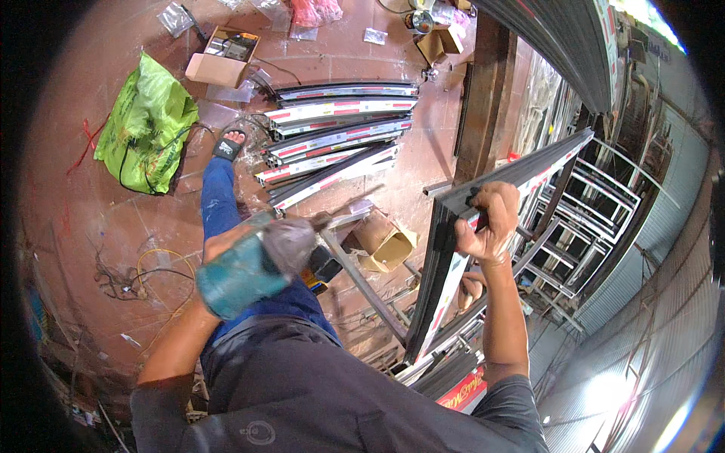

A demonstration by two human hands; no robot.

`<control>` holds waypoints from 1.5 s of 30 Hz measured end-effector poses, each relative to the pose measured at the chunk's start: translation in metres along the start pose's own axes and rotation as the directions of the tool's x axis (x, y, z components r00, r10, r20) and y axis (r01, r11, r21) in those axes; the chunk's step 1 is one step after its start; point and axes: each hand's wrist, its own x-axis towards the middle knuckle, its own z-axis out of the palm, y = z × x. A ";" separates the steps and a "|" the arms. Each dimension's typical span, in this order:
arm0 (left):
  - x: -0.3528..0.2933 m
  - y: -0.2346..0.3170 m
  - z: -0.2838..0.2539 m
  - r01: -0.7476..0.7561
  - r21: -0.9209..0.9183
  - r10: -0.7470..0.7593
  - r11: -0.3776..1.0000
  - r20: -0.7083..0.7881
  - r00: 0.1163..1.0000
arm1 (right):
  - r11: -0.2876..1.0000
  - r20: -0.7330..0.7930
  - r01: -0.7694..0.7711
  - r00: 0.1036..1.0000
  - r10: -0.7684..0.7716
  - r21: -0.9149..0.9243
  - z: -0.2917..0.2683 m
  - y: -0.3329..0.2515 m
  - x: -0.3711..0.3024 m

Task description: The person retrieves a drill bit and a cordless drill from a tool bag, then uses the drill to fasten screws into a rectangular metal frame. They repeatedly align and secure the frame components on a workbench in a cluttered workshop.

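My right hand (487, 223) grips the upper corner of a dark metal frame (438, 279) that stands upright in front of me, its long bar (544, 162) running off to the right. My left hand (226, 249) holds a teal power drill (253, 268), blurred, near my raised left knee in blue jeans. The drill's tip (325, 221) points toward the frame's left upright but is apart from it.
A stack of dark metal profiles (340, 132) with red and white film lies on the reddish floor ahead. A green plastic bag (147, 128), cardboard boxes (223, 60), cables (151, 272) and a small open box (389, 241) lie around. Welded frames (596, 204) lean at right.
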 end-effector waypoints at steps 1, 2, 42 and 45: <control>0.006 0.020 0.007 -0.026 -0.002 0.026 1.000 -0.020 0.999 | 1.000 -0.023 0.022 0.999 -0.022 -0.001 0.003 0.002 0.002; -0.002 0.009 0.025 -0.085 -0.128 0.079 0.988 -0.056 0.995 | 1.000 -0.019 0.030 0.999 -0.030 0.000 0.001 0.005 0.003; 0.058 0.030 0.064 -0.620 0.328 0.662 0.712 -0.021 0.749 | 0.950 -0.174 -0.219 0.950 0.259 0.223 0.019 -0.015 -0.008; 0.072 0.037 0.053 -0.678 0.422 0.735 0.602 0.039 0.677 | 0.943 -0.182 -0.248 0.940 0.290 0.222 0.018 -0.012 -0.009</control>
